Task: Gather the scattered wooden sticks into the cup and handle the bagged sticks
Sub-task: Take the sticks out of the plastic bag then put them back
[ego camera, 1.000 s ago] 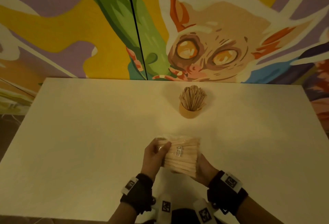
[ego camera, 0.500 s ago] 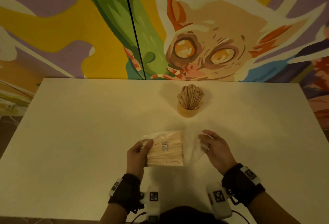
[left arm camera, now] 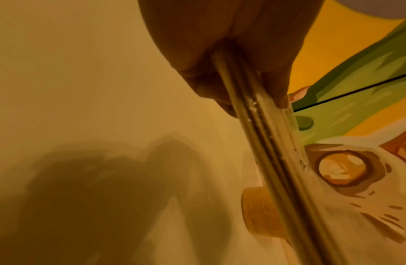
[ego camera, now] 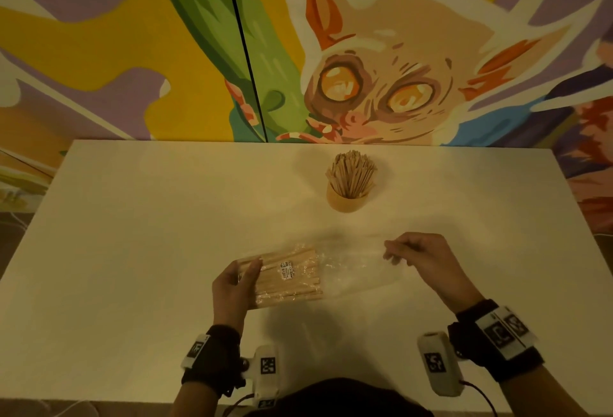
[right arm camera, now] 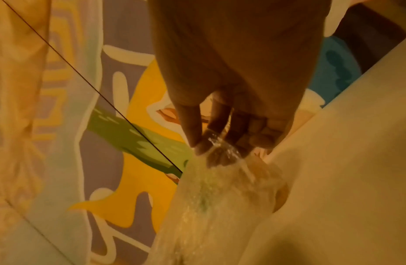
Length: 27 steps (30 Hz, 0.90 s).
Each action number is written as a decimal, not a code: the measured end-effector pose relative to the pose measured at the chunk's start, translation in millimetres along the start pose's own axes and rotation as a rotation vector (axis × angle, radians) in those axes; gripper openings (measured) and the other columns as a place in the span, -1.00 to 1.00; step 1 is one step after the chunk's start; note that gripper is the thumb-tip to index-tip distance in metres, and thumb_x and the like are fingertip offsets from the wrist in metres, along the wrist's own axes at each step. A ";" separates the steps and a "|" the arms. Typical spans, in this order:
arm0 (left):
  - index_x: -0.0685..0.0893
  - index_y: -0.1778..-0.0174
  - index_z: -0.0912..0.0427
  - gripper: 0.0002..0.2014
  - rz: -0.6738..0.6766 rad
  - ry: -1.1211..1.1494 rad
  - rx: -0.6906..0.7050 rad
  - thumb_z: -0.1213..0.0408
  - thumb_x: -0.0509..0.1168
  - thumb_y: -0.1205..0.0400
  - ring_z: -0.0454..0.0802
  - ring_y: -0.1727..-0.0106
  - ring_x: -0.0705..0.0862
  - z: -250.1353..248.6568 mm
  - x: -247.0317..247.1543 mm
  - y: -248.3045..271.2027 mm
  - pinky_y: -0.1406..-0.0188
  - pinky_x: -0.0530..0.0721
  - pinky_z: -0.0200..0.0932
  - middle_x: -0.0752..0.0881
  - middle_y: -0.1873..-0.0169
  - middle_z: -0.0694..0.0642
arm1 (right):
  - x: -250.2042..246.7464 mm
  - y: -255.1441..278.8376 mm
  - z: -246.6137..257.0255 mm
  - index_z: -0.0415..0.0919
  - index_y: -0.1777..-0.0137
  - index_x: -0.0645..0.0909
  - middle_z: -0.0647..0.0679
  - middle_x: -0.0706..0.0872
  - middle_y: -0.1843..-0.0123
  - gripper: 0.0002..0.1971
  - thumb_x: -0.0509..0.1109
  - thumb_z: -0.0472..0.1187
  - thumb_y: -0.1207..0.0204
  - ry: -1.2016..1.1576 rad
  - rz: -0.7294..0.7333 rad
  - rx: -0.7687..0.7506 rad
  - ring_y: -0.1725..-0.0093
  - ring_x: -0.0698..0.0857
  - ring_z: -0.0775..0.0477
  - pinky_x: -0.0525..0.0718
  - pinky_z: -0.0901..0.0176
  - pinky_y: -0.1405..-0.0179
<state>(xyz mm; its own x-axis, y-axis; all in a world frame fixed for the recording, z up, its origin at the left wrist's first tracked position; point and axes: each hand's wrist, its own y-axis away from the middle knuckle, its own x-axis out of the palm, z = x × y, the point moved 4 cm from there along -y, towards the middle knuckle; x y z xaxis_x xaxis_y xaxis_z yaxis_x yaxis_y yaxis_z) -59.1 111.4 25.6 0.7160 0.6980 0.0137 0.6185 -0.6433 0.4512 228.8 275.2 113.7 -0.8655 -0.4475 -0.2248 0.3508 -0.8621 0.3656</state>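
Note:
A clear plastic bag (ego camera: 351, 270) of wooden sticks (ego camera: 288, 279) hangs just above the white table (ego camera: 132, 250) in the head view. My left hand (ego camera: 238, 280) grips the left end of the bundle of sticks (left arm camera: 263, 129) through the bag. My right hand (ego camera: 411, 252) pinches the empty right end of the bag (right arm camera: 220, 172) and holds it stretched out. Behind them a tan cup (ego camera: 346, 202) stands upright, packed with wooden sticks (ego camera: 351, 174). The cup (left arm camera: 258, 211) also shows in the left wrist view, partly hidden by the bundle.
A painted mural wall (ego camera: 365, 51) rises right behind the table's far edge. Bare table surface lies left of the bag and right of the cup. No loose sticks lie on the table in view.
My right hand has let go of the bundle's underside, moved right and now pulls the bag's free end out. My left hand has shifted the bundle left.

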 end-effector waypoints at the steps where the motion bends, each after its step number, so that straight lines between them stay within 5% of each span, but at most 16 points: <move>1: 0.74 0.15 0.17 -0.94 0.006 0.012 -0.012 0.28 0.41 -0.61 -0.01 0.38 0.74 -0.6 0.2 0.3 0.50 0.68 -0.12 0.78 0.34 0.10 | 1.6 -0.9 3.8 -0.42 0.21 0.76 -0.21 0.83 0.22 -0.82 0.43 -0.32 -0.55 -0.074 0.003 -0.020 0.25 0.73 0.04 0.61 0.35 0.24; 6: 0.70 0.07 0.18 -0.92 0.021 0.024 -0.019 0.28 0.32 -0.67 -0.02 0.37 0.77 -2.0 2.1 2.1 0.49 0.70 -0.09 0.78 0.30 0.13 | 24.7 -1.8 7.1 -0.50 -0.02 0.63 -0.46 0.73 -0.22 -0.65 0.09 -0.24 -0.63 -0.757 0.232 0.209 -0.25 0.72 -0.38 0.72 -0.15 -0.13; 9: 0.68 0.07 0.21 -0.92 0.020 0.053 -0.022 0.30 0.31 -0.67 -0.04 0.38 0.77 -4.9 0.3 3.5 0.52 0.69 -0.12 0.79 0.34 0.06 | 34.0 2.0 -5.2 -0.53 -0.13 0.56 -0.47 0.69 -0.30 -0.62 0.02 -0.26 -0.62 -0.780 0.321 0.324 -0.33 0.67 -0.42 0.77 -0.12 -0.10; 13: 0.70 0.06 0.20 -0.92 0.024 0.058 -0.024 0.28 0.34 -0.65 0.02 0.30 0.78 -2.3 -6.1 0.1 0.43 0.72 -0.07 0.80 0.27 0.12 | 39.3 10.0 -17.9 -0.46 -0.25 0.64 -0.37 0.79 -0.11 -0.73 0.25 -0.52 -0.61 -0.368 0.362 0.348 0.04 0.81 -0.24 0.77 0.11 0.16; 16: 0.71 0.04 0.19 -0.92 0.056 0.084 -0.022 0.28 0.34 -0.65 0.09 0.20 0.79 2.1 -5.8 -0.3 0.27 0.74 -0.02 0.81 0.18 0.19 | 50.9 17.9 -13.2 -0.44 -0.10 0.72 -0.38 0.81 0.04 -0.76 0.36 -0.25 -0.63 -0.204 0.409 0.313 0.32 0.75 -0.14 0.69 0.13 0.30; 18: 0.71 0.06 0.18 -0.92 0.092 0.098 -0.045 0.27 0.33 -0.65 0.10 0.19 0.80 4.6 -1.3 1.2 0.28 0.75 -0.05 0.81 0.18 0.19 | 59.2 18.2 -11.2 -0.47 0.04 0.72 -0.36 0.81 0.18 -0.55 0.30 -0.01 -0.66 -0.126 0.381 0.266 0.51 0.66 -0.07 0.60 0.20 0.48; 22: 0.69 0.20 0.06 -0.82 0.134 0.085 -0.116 0.18 0.26 -0.69 0.09 0.23 0.77 9.5 7.4 6.0 0.38 0.72 -0.08 0.79 0.25 0.12 | 71.0 17.1 -8.5 -0.39 -0.12 0.73 -0.38 0.82 0.17 -0.74 0.31 -0.19 -0.68 -0.269 0.361 0.196 0.69 0.45 0.02 0.37 0.32 0.70; 24: 0.68 0.03 0.11 -0.80 0.162 0.068 -0.173 0.10 0.22 -0.71 0.07 0.24 0.79 13.1 11.0 9.2 0.43 0.71 -0.09 0.81 0.16 0.16 | 73.4 17.7 -8.6 -0.33 -0.19 0.72 -0.43 0.81 0.09 -0.78 0.34 -0.33 -0.62 -0.376 0.332 0.190 0.68 0.40 0.05 0.29 0.31 0.68; 27: 0.62 -0.13 0.16 -0.64 0.217 -0.053 -0.203 -0.08 0.19 -0.70 -0.10 0.54 0.61 17.9 15.4 14.8 0.64 0.59 -0.17 0.68 0.34 0.08 | 70.9 17.1 -12.9 -0.30 0.09 0.78 -0.40 0.76 0.28 -0.77 0.32 -0.25 -0.67 -0.415 0.186 0.137 0.65 0.39 -0.01 0.24 0.16 0.54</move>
<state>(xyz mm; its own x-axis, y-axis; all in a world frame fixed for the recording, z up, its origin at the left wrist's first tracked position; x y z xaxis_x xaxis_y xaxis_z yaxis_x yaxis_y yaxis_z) -33.1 107.0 16.5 0.8438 0.5298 0.0849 0.3754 -0.6959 0.6122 178.0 225.7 92.3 -0.8721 -0.4342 0.2257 0.4870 -0.7245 0.4878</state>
